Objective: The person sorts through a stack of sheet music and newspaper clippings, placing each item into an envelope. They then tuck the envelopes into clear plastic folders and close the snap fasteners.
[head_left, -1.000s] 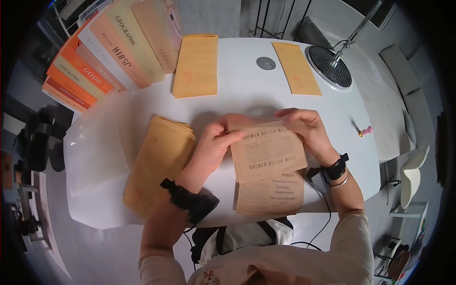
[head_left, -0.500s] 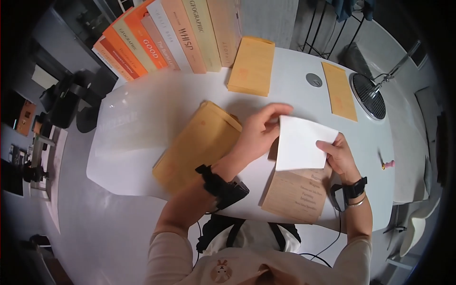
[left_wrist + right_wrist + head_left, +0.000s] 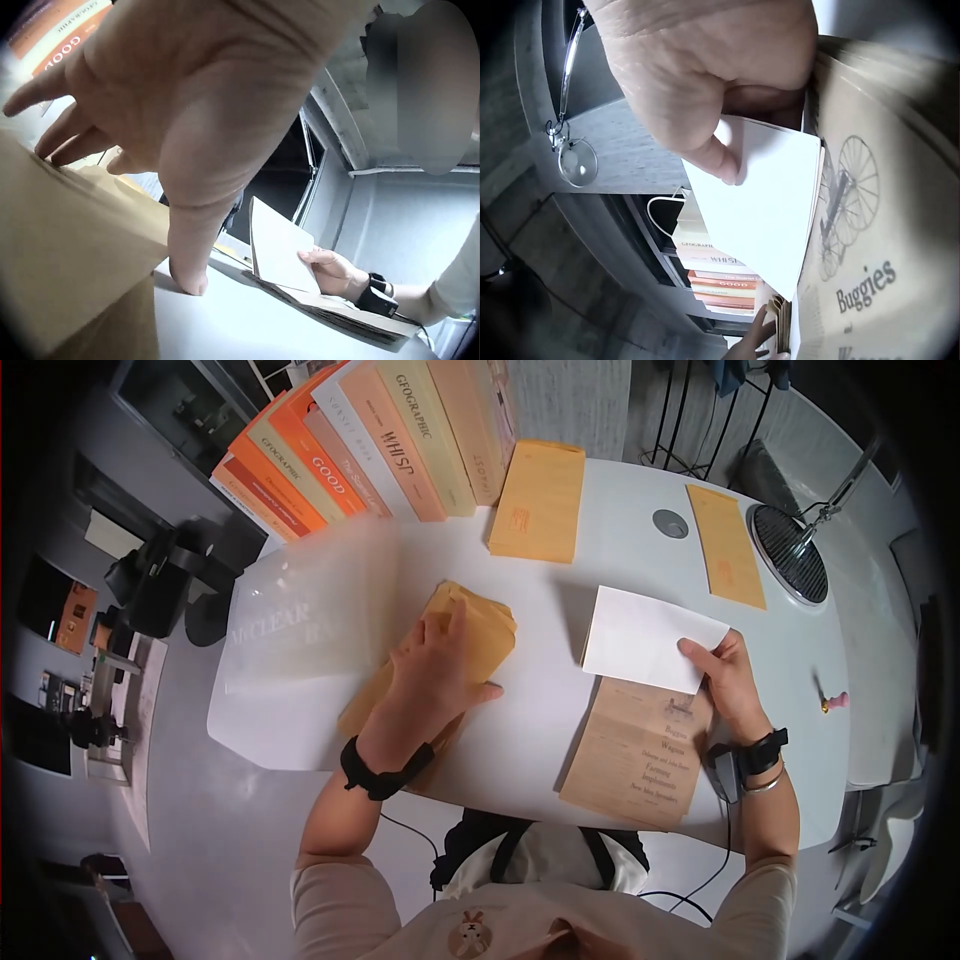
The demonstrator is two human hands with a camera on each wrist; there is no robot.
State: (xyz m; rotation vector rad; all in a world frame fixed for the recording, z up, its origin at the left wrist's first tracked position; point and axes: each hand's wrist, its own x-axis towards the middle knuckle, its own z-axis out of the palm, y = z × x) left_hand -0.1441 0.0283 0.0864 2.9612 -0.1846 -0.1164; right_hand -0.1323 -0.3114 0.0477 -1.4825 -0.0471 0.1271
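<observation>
In the head view my right hand (image 3: 735, 680) pinches a white-faced folded sheet (image 3: 650, 638), thumb on top and the other fingers beneath. Below that sheet lies a pile of brown printed papers (image 3: 640, 755), with "Buggies" legible on its top sheet (image 3: 866, 289) in the right wrist view. My left hand (image 3: 425, 670), fingers spread, is over the left stack of yellow-brown envelopes (image 3: 485, 625). The left wrist view has the fingertips of that left hand (image 3: 142, 112) at the top envelope (image 3: 67, 240), the thumb off to the side.
A row of books (image 3: 385, 445) stands at the back left, near a clear plastic bag (image 3: 310, 610). Farther back lie another envelope stack (image 3: 540, 500), a lone-looking envelope pile (image 3: 725, 545), a grey disc (image 3: 670, 524), a lamp base (image 3: 790, 550) and a pink-handled stamp (image 3: 835, 702).
My left hand has left the sheet's side and moved left onto the envelope stack. The folded sheet, turned from printed to white face, stays in my right hand.
</observation>
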